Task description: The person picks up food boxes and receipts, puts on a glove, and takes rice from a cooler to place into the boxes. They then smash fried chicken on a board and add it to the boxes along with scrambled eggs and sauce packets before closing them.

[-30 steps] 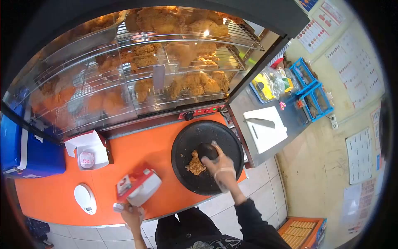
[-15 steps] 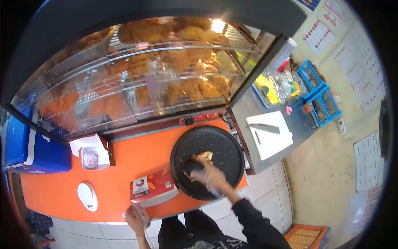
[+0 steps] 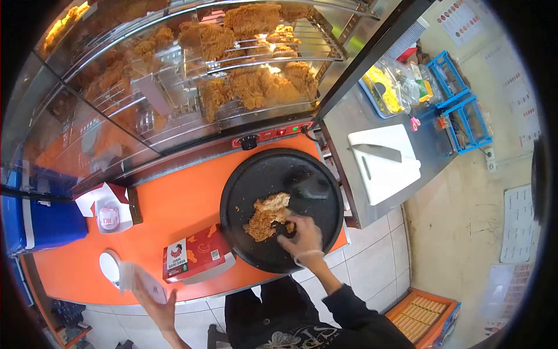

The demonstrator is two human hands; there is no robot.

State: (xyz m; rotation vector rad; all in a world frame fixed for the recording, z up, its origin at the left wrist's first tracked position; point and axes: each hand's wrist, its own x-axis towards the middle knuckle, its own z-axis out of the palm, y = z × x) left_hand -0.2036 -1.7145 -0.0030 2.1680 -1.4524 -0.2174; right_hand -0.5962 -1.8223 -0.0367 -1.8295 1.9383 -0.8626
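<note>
My right hand (image 3: pixel 305 237) is over the round black stone mortar (image 3: pixel 256 168), fingers curved and apart at the edge of the crushed fried chicken (image 3: pixel 264 224). A small crumb lies between thumb and forefinger, apparently ungripped. Clear plastic rings the wrist. A dark stone pestle (image 3: pixel 312 186) rests at the mortar's upper right. At the counter's front edge, my left hand (image 3: pixel 160 311) holds a clear plastic packet (image 3: pixel 142 283) with print on it, partly over the white kitchen scale (image 3: pixel 109 266). Between my hands lies a red-and-white food box (image 3: pixel 200 253).
A glass warming cabinet (image 3: pixel 192 139) with fried chicken stands behind the counter (image 3: pixel 168 209). An open box (image 3: pixel 110 209) with a wrapped round item is at left, near a blue cooler (image 3: pixel 55 224). On the right side table, a knife (image 3: pixel 378 152) lies on a white cutting board (image 3: pixel 389 180).
My right hand has let go of the pestle, now resting at the mortar's upper right, and shifted to the chicken's right. My left hand has moved left with the packet. The view has shifted.
</note>
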